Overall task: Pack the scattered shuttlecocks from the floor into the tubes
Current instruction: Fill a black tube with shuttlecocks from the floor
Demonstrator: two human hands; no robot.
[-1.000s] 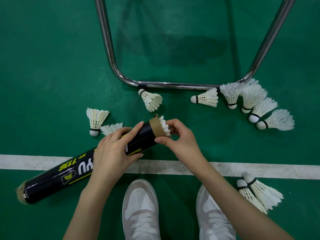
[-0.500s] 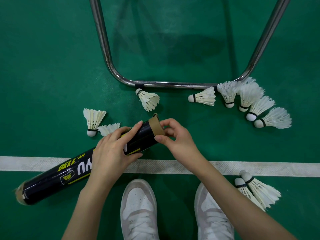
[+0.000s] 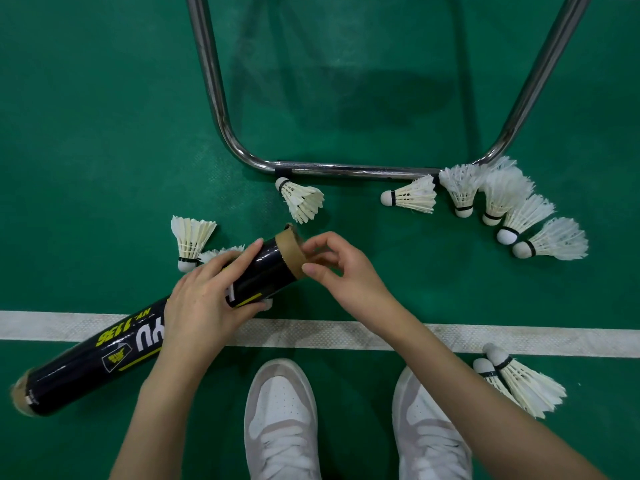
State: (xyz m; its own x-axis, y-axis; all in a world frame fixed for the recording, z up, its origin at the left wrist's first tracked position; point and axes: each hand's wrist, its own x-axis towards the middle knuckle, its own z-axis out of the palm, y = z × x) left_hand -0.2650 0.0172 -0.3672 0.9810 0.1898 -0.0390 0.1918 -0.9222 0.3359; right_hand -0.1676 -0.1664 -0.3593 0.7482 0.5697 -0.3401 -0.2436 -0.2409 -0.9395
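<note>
The left hand [image 3: 204,299] grips the black tube [image 3: 138,336] around its middle, fingers curled over the top and thumb underneath, holding it slanted with the brown cardboard mouth [image 3: 291,249] raised toward the right hand [image 3: 341,271]. That hand sits at the mouth with curled fingers touching the rim; whether it pinches anything there cannot be told. Just beyond the left hand's fingers two shuttlecocks [image 3: 190,242] lie on the green floor [image 3: 86,133]. Beyond the right hand one shuttlecock [image 3: 301,202] rests beside a chrome frame [image 3: 346,168], and farther right a row of five [image 3: 498,206] curves away. Near the right forearm lies a pair [image 3: 516,382], below the white line [image 3: 519,339]. White shoes [image 3: 280,417] show between the arms.
</note>
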